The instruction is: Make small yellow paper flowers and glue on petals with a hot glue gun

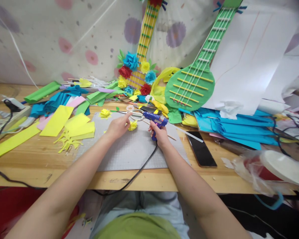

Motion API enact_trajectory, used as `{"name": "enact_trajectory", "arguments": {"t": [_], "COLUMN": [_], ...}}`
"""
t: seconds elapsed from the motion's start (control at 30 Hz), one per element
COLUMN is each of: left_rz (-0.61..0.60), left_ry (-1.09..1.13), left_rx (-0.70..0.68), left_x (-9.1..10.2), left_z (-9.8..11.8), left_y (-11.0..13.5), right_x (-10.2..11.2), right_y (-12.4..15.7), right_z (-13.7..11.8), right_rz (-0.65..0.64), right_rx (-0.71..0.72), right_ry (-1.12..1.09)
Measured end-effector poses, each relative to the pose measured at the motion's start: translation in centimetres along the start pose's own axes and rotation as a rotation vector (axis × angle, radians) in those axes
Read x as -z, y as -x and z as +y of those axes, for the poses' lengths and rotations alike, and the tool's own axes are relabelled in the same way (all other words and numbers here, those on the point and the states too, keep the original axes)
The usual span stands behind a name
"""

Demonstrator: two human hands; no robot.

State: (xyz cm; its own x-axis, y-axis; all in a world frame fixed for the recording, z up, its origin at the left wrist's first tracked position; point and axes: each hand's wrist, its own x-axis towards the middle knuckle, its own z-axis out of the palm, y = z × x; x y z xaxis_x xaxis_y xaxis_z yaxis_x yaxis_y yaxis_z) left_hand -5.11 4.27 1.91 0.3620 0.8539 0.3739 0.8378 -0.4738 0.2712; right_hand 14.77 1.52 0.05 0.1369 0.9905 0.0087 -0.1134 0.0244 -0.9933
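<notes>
My left hand (119,126) pinches a small yellow paper flower (133,125) over the grey cutting mat (129,149). My right hand (158,132) grips the handle of a blue glue gun (154,118), whose nozzle points left toward the flower. The gun's black cord (139,171) trails back over the mat and off the table's front edge. A second yellow paper flower (105,113) lies at the mat's far left corner. Scissors (132,114) rest just beyond the flower I hold.
Yellow paper sheets and cut scraps (72,129) lie to the left, with a power strip (7,114) at the far left. A black phone (201,149) lies right of the mat. Blue paper (234,127), a green paper guitar (191,86), a yellow flowered guitar (142,66) and a plastic bag (269,169) crowd the back and right.
</notes>
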Motion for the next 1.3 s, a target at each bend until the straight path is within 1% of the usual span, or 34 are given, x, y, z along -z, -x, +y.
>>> {"name": "enact_trajectory", "arguments": {"t": [0.2,0.37,0.53,0.7,0.8,0.9,1.13,1.3], "left_rz": [-0.017,-0.006,-0.014,0.0,0.018,0.007,0.004,0.0], "left_ry": [-0.012,-0.045,-0.017,0.058,0.084,0.086,0.123,0.141], "left_rx": [-0.091,-0.094,-0.119,-0.112,-0.075,-0.045,-0.074,-0.055], "left_x": [0.0,0.0,0.5,0.6,0.3,0.0,-0.1,-0.3], "left_z": [-0.5,-0.2,0.4,0.6,0.7,0.8,1.1,1.0], "left_y": [0.6,0.9,1.0,1.4,1.7,1.8,1.9,1.9], "right_x": [0.0,0.0,0.0,0.0,0.1,0.1,0.1,0.1], "right_y": [0.0,-0.1,0.0,0.0,0.0,0.0,-0.1,-0.1], "right_z": [0.2,0.3,0.2,0.1,0.1,0.1,0.1,0.1], "right_rz": [0.0,-0.01,0.004,0.001,-0.005,0.001,0.007,0.005], "right_rx": [0.007,0.025,0.012,0.032,0.038,0.033,0.027,0.029], "right_ry": [-0.007,-0.02,0.004,-0.01,-0.018,-0.02,0.0,-0.01]}}
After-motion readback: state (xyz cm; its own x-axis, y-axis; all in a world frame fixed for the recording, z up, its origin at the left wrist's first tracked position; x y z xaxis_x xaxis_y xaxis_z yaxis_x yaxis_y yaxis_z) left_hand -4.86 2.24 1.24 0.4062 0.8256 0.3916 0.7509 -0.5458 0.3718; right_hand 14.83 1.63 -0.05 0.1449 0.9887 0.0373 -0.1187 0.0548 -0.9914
